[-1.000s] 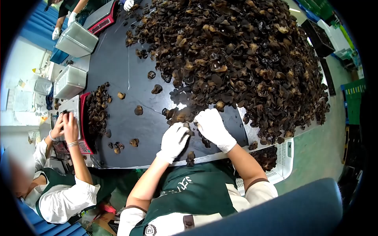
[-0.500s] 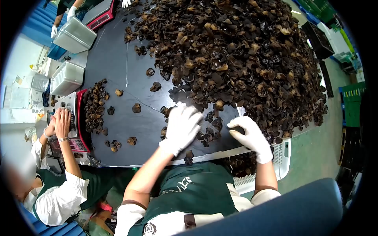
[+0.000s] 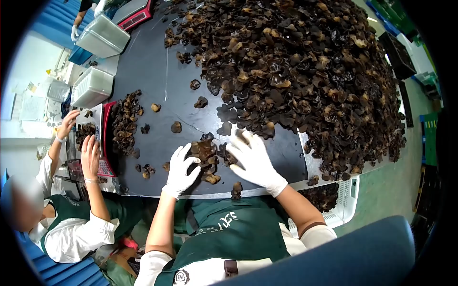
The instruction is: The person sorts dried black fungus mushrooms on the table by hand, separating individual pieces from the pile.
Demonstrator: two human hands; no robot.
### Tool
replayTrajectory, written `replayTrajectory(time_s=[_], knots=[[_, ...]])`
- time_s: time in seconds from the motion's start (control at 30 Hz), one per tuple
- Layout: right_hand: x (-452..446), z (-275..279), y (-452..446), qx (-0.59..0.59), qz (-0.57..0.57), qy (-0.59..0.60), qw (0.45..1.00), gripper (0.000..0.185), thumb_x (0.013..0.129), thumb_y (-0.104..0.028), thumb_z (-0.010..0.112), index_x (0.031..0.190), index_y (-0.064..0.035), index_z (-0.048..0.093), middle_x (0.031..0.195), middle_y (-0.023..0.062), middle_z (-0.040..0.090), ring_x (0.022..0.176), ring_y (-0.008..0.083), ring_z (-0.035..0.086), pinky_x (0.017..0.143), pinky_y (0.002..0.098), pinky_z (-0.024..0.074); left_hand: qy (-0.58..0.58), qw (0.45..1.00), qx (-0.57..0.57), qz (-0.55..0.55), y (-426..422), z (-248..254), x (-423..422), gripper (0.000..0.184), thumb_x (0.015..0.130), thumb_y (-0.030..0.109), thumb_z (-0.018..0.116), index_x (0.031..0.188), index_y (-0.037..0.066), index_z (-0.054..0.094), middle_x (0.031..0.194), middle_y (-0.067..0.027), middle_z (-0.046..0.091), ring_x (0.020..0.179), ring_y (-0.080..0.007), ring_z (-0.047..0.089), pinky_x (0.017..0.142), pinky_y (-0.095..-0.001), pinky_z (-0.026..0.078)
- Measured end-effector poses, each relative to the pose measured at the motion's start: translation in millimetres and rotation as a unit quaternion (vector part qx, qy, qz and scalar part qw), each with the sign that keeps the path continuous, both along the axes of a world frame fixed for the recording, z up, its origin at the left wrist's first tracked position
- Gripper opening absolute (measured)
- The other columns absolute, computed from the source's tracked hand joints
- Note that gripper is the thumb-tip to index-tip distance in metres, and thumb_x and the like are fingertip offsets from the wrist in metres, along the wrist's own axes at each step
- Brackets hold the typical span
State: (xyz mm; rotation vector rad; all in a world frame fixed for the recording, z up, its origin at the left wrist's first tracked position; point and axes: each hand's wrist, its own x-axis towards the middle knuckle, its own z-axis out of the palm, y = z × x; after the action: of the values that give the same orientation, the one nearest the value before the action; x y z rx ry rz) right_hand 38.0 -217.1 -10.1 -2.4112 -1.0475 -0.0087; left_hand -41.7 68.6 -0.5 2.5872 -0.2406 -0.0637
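Observation:
Both my hands wear white gloves and rest low over the dark tabletop. My left hand (image 3: 182, 172) is at the left side of a small cluster of brown wood ear mushrooms (image 3: 206, 157), its fingers apart and touching or nearly touching the edge. On the other side, my right hand (image 3: 255, 162) leans in with fingers spread, its fingertips near the cluster and the front of the big wood ear heap (image 3: 296, 71). Neither hand grips anything I can see. A single wood ear piece (image 3: 236, 190) lies at the table's near edge, between my wrists.
Loose pieces dot the dark table (image 3: 148, 71). At left, a co-worker's bare hands (image 3: 89, 157) are beside a red scale (image 3: 109, 164), near a smaller mushroom pile (image 3: 125, 124). White bins (image 3: 93, 88) stand beyond. A white basket (image 3: 350, 200) holds mushrooms below the right edge.
My left hand has moved left and down, and my right hand has swung left, gathering loose pieces into a cluster between them. The co-worker's hands have separated. The view has shifted slightly.

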Motion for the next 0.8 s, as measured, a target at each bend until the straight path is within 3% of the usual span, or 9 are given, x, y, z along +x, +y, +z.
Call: replayTrajectory(time_s=[0.1, 0.23, 0.37, 0.47, 0.53, 0.63, 0.67, 0.73, 0.8], knots=[[-3, -6, 2, -0.014, 0.083, -0.025, 0.996, 0.056, 0.081, -0.034, 0.07, 0.132, -0.0142, 0.059, 0.139, 0.0111, 0.055, 0.131, 0.039, 0.043, 0.112, 0.0588, 0.0277, -0.032, 0.992, 0.058, 0.112, 10, -15, -15, 0.023, 0.078, 0.016, 0.075, 0.099, 0.011, 0.069, 0.143, -0.0199, 0.05, 0.13, -0.0434, 0.046, 0.111, -0.0495, 0.036], [6, 6, -25, 0.041, -0.041, -0.036, 0.998, 0.043, 0.07, -0.023, 0.078, 0.109, -0.013, 0.067, 0.124, 0.0097, 0.059, 0.126, 0.0379, 0.047, 0.108, 0.0594, 0.0314, -0.059, 0.984, -0.007, 0.168, 12, -16, -27, 0.025, 0.079, 0.013, 0.073, 0.103, 0.009, 0.069, 0.141, -0.0191, 0.052, 0.128, -0.0405, 0.048, 0.11, -0.0476, 0.038], [-2, 24, -27, 0.025, -0.094, -0.056, 0.994, 0.043, 0.07, -0.021, 0.077, 0.111, -0.0126, 0.067, 0.124, 0.0099, 0.059, 0.125, 0.037, 0.047, 0.105, 0.0574, 0.0353, -0.094, 0.987, -0.016, 0.128, -9, 0, -20, 0.036, 0.08, 0.016, 0.073, 0.114, 0.009, 0.069, 0.139, -0.0175, 0.053, 0.13, -0.04, 0.047, 0.109, -0.0491, 0.038], [-11, 15, -5, 0.069, -0.029, -0.062, 0.995, 0.043, 0.069, -0.019, 0.075, 0.111, -0.0122, 0.066, 0.125, 0.0101, 0.059, 0.118, 0.0339, 0.051, 0.099, 0.0514, 0.04, -0.087, 0.995, 0.03, 0.025, -30, 4, -6, 0.05, 0.079, 0.032, 0.074, 0.125, 0.014, 0.066, 0.144, -0.0144, 0.051, 0.135, -0.0409, 0.041, 0.112, -0.0533, 0.032], [-16, 21, 19, 0.102, 0.026, -0.03, 0.994, 0.045, 0.076, -0.015, 0.067, 0.12, -0.0078, 0.062, 0.128, 0.0109, 0.059, 0.116, 0.0311, 0.053, 0.099, 0.047, 0.0418, -0.067, 0.997, 0.035, -0.03, -43, -2, -2, 0.059, 0.081, 0.042, 0.071, 0.134, 0.017, 0.062, 0.151, -0.0137, 0.045, 0.14, -0.0422, 0.035, 0.114, -0.0583, 0.026], [-22, 5, 41, 0.066, 0.02, 0.016, 0.997, 0.051, 0.085, -0.008, 0.055, 0.136, -0.0033, 0.054, 0.134, 0.0158, 0.057, 0.111, 0.0317, 0.058, 0.099, 0.0417, 0.0456, -0.02, 0.994, 0.107, 0.0, -44, -4, 2, 0.073, 0.079, 0.052, 0.07, 0.143, 0.022, 0.053, 0.157, -0.0109, 0.039, 0.144, -0.0432, 0.029, 0.115, -0.0654, 0.018], [-20, 1, 41, 0.062, -0.008, 0.056, 0.997, 0.051, 0.086, -0.006, 0.053, 0.137, -0.0034, 0.054, 0.135, 0.0167, 0.056, 0.111, 0.0323, 0.059, 0.099, 0.0402, 0.0466, -0.012, 0.988, 0.155, 0.005, -36, -1, 2, 0.076, 0.079, 0.049, 0.071, 0.147, 0.024, 0.048, 0.157, -0.0106, 0.038, 0.143, -0.044, 0.029, 0.115, -0.0682, 0.017], [-12, -11, 40, 0.081, -0.04, 0.087, 0.992, 0.048, 0.09, -0.004, 0.049, 0.138, -0.0042, 0.052, 0.136, 0.0178, 0.056, 0.115, 0.0332, 0.059, 0.099, 0.0392, 0.0485, -0.002, 0.988, 0.145, 0.049, -20, 0, 0, 0.073, 0.077, 0.043, 0.073, 0.144, 0.024, 0.051, 0.154, -0.0109, 0.04, 0.142, -0.0447, 0.029, 0.115, -0.0673, 0.017], [-5, -9, 32, 0.166, -0.039, 0.127, 0.977, 0.051, 0.085, 0.002, 0.052, 0.136, -0.004, 0.053, 0.134, 0.019, 0.057, 0.122, 0.0336, 0.057, 0.103, 0.0397, 0.0471, -0.004, 0.991, 0.102, 0.082, -4, 3, -3, 0.071, 0.076, 0.037, 0.075, 0.142, 0.021, 0.054, 0.151, -0.0121, 0.043, 0.141, -0.0451, 0.03, 0.116, -0.0632, 0.019]])
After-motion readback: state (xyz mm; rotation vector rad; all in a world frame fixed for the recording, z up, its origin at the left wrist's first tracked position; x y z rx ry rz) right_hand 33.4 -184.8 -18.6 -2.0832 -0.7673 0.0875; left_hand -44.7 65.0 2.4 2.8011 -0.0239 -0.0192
